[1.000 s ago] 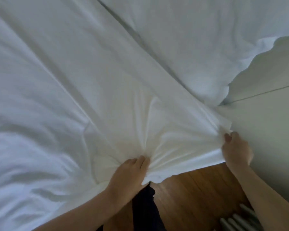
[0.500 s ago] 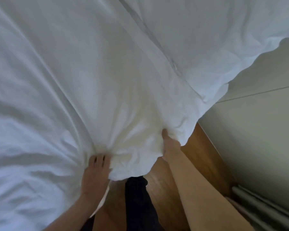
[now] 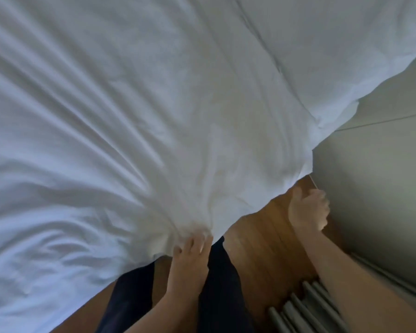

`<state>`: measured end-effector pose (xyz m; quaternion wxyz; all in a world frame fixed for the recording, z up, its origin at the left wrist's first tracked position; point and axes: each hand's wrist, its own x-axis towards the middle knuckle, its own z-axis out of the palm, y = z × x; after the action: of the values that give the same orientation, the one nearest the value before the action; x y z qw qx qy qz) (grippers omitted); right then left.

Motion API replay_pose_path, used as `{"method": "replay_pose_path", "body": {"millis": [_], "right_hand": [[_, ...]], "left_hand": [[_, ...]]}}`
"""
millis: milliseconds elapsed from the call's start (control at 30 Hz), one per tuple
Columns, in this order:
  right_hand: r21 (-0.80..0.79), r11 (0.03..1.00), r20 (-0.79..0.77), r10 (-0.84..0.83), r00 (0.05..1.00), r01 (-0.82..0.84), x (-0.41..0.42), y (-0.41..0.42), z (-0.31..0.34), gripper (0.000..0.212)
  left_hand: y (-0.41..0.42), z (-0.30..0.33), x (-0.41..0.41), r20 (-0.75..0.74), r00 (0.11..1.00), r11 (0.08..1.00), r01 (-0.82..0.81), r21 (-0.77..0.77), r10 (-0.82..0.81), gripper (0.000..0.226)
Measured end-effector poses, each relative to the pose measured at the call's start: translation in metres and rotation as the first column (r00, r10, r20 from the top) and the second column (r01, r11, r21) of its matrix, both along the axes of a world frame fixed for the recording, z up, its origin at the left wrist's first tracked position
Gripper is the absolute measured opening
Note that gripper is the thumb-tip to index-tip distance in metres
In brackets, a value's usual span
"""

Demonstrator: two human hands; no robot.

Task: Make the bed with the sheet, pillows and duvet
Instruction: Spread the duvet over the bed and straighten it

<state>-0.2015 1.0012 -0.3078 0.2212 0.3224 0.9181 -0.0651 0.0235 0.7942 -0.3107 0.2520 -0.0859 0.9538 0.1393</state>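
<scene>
A white duvet (image 3: 120, 145) covers the bed and fills most of the view, with creases fanning out from its near edge. My left hand (image 3: 192, 248) is clenched on that edge, bunching the fabric. My right hand (image 3: 308, 207) is blurred, just under the duvet's hanging corner (image 3: 300, 169). Its fingers are curled and its thumb is at the fabric's edge, and I cannot make out a grip. A second white layer with a seam, perhaps a pillow (image 3: 334, 56), lies at the upper right.
A wooden floor (image 3: 262, 236) shows below the bed edge. A grey wall panel (image 3: 375, 188) stands close on the right. Grey radiator tubes (image 3: 298, 308) lie at the bottom right beside my forearm. My dark trouser legs (image 3: 221, 284) are against the bed.
My right hand has left its pinch on the duvet's edge and moved right to the hanging corner. My left hand has shifted right along the edge and still grips. The view has tilted.
</scene>
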Motion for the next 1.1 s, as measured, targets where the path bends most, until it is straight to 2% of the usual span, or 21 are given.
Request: {"method": "replay_pose_path", "body": {"millis": [67, 167, 200, 267, 333, 367, 433, 500, 567, 633, 700, 767, 833, 867, 900, 933, 967, 1000, 1033, 1067, 1100], "right_hand": [[-0.101, 0.891, -0.054, 0.439, 0.897, -0.442, 0.037, -0.043, 0.011, 0.071], [-0.162, 0.490, 0.099, 0.872, 0.480, -0.856, 0.098, -0.107, 0.006, 0.105], [-0.176, 0.412, 0.144, 0.909, 0.390, -0.894, 0.108, -0.124, -0.001, 0.108], [-0.179, 0.328, 0.163, 0.940, 0.301, -0.928, 0.105, -0.155, -0.013, 0.082], [-0.108, 0.196, 0.079, 0.979, 0.188, -0.975, 0.089, -0.167, -0.028, 0.047], [-0.093, 0.129, 0.054, 0.991, 0.124, -0.987, 0.081, -0.167, -0.031, 0.041], [-0.126, 0.035, -0.010, 0.999, 0.037, -0.991, 0.072, -0.155, -0.033, 0.041], [-0.219, 0.028, -0.005, 1.000, 0.030, -0.975, 0.074, -0.139, -0.024, 0.046], [-0.264, 0.001, 0.074, 0.997, -0.020, -0.964, 0.079, -0.122, -0.013, 0.037], [-0.325, -0.078, 0.277, 0.945, -0.174, -0.942, 0.090, -0.098, -0.009, 0.029], [-0.322, -0.026, 0.421, 0.891, -0.167, -0.947, 0.102, -0.081, -0.002, 0.032], [-0.252, 0.135, 0.364, 0.931, 0.036, -0.958, 0.110, -0.075, 0.002, 0.033], [-0.200, 0.234, 0.183, 0.963, 0.198, -0.951, 0.119, -0.092, 0.005, 0.048], [-0.182, 0.268, 0.052, 0.963, 0.263, -0.946, 0.122, -0.112, 0.008, 0.052], [-0.170, 0.296, -0.058, 0.949, 0.309, -0.940, 0.123, -0.137, 0.010, 0.056], [-0.169, 0.320, -0.094, 0.936, 0.338, -0.932, 0.122, -0.165, 0.011, 0.064], [-0.167, 0.336, -0.069, 0.934, 0.351, -0.927, 0.122, -0.193, 0.008, 0.077], [-0.155, 0.369, -0.027, 0.926, 0.378, -0.916, 0.120, -0.218, 0.002, 0.090], [-0.145, 0.409, 0.011, 0.911, 0.412, -0.901, 0.116, -0.241, -0.004, 0.099], [-0.131, 0.448, 0.021, 0.893, 0.449, -0.885, 0.109, -0.260, -0.009, 0.099], [-0.132, 0.475, 0.022, 0.879, 0.477, -0.870, 0.099, -0.275, -0.015, 0.092]], "left_hand": [[-0.017, 0.007, 0.030, 0.163, 0.972, 0.986, -0.162, -0.047, 0.168, 0.079], [-0.068, 0.004, 0.051, 0.249, 0.888, 0.916, -0.336, -0.219, 0.386, 0.093], [-0.085, -0.002, 0.047, 0.236, 0.880, 0.896, -0.344, -0.281, 0.412, 0.092], [-0.111, -0.021, 0.032, 0.236, 0.890, 0.901, -0.317, -0.297, 0.391, 0.088], [-0.117, -0.036, 0.022, 0.190, 0.964, 0.971, -0.148, -0.187, 0.183, 0.064], [-0.114, -0.038, 0.021, 0.136, 0.989, 0.989, -0.034, -0.147, 0.055, 0.047], [-0.112, -0.040, 0.022, 0.069, 0.993, 0.992, 0.098, -0.084, -0.092, 0.036], [-0.106, -0.041, 0.029, 0.061, 0.998, 0.999, 0.034, -0.021, -0.032, 0.037], [-0.089, -0.035, 0.044, 0.086, 0.996, 0.999, 0.013, 0.036, -0.016, 0.031], [-0.072, -0.025, 0.065, 0.120, 0.991, 0.997, 0.060, 0.048, -0.066, 0.016], [-0.070, -0.026, 0.082, 0.218, 0.969, 0.991, 0.097, 0.091, -0.115, 0.022], [-0.091, -0.018, 0.080, 0.266, 0.961, 0.993, 0.053, 0.106, -0.079, 0.039], [-0.117, -0.009, 0.076, 0.338, 0.900, 0.948, -0.313, 0.065, 0.274, 0.044], [-0.131, -0.002, 0.071, 0.370, 0.740, 0.792, -0.611, 0.020, 0.562, 0.052], [-0.148, 0.001, 0.068, 0.357, 0.500, 0.536, -0.844, -0.003, 0.789, 0.061], [-0.165, 0.002, 0.066, 0.322, 0.181, 0.198, -0.980, -0.021, 0.929, 0.071], [-0.185, 0.000, 0.063, 0.300, -0.160, -0.164, -0.986, -0.012, 0.941, 0.080], [-0.205, -0.002, 0.060, 0.354, -0.465, -0.503, -0.864, 0.017, 0.812, 0.085], [-0.223, -0.007, 0.059, 0.439, -0.633, -0.717, -0.696, 0.037, 0.638, 0.082], [-0.235, -0.010, 0.057, 0.507, -0.700, -0.831, -0.552, 0.062, 0.503, 0.075], [-0.244, -0.018, 0.058, 0.509, -0.722, -0.861, -0.501, 0.083, 0.469, 0.068]]}}
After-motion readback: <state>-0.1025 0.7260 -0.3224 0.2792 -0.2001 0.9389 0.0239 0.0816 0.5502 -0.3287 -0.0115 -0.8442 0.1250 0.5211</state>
